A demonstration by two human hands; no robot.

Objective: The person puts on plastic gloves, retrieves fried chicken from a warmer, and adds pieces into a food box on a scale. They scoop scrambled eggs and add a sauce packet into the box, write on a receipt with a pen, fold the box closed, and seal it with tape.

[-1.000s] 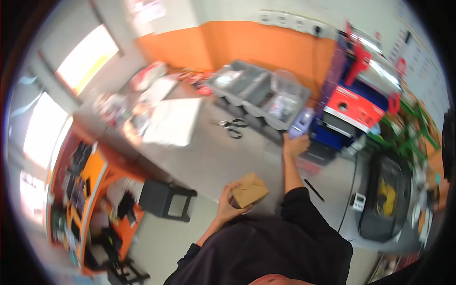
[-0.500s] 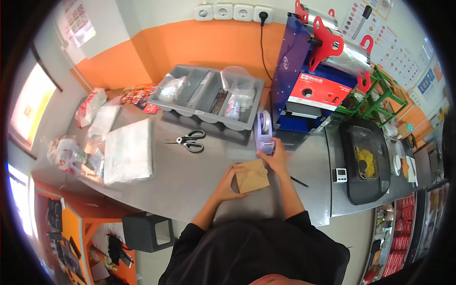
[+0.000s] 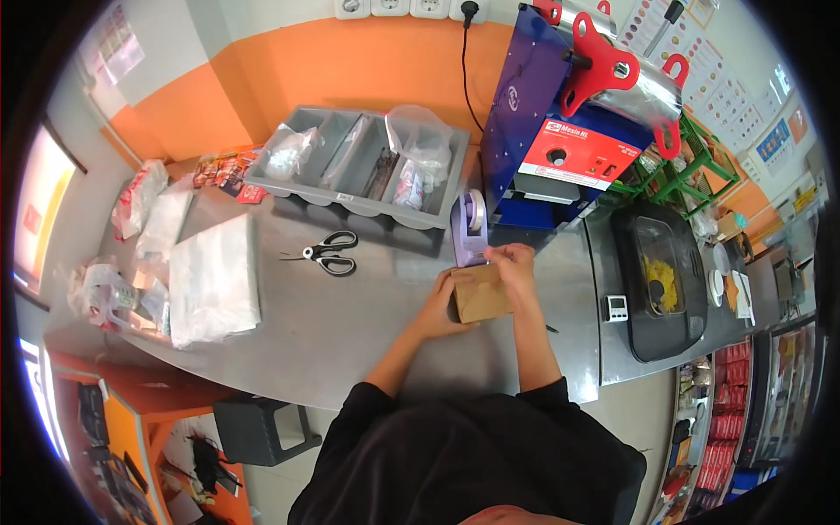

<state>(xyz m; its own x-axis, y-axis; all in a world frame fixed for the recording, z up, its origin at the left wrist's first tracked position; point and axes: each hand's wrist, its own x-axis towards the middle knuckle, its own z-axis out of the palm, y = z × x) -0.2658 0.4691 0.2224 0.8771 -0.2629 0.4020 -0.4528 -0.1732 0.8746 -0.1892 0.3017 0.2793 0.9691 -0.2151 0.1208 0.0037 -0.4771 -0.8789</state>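
A small brown cardboard box (image 3: 482,296) is held just above the steel table, with my left hand (image 3: 437,308) wrapped around its left side. My right hand (image 3: 514,268) is at the box's upper right corner, thumb and fingers pinched together. Whatever is between those fingertips, if anything, is too small to make out. Right behind the box stands a lilac tape dispenser (image 3: 470,234) with a roll of tape in it. To the left lie black-handled scissors (image 3: 325,254), their blades pointing left.
A grey divided tray (image 3: 350,197) with plastic bags stands at the back. The blue sealing machine (image 3: 525,114) rises right of the dispenser. Stacked clear plastic bags (image 3: 214,280) lie at left. A timer (image 3: 616,308) and a black tray (image 3: 647,337) are at right.
My right hand has come away from the tape dispenser to the box's corner. The box has moved up closer to the dispenser and is tilted so its side shows. The view has shifted slightly.
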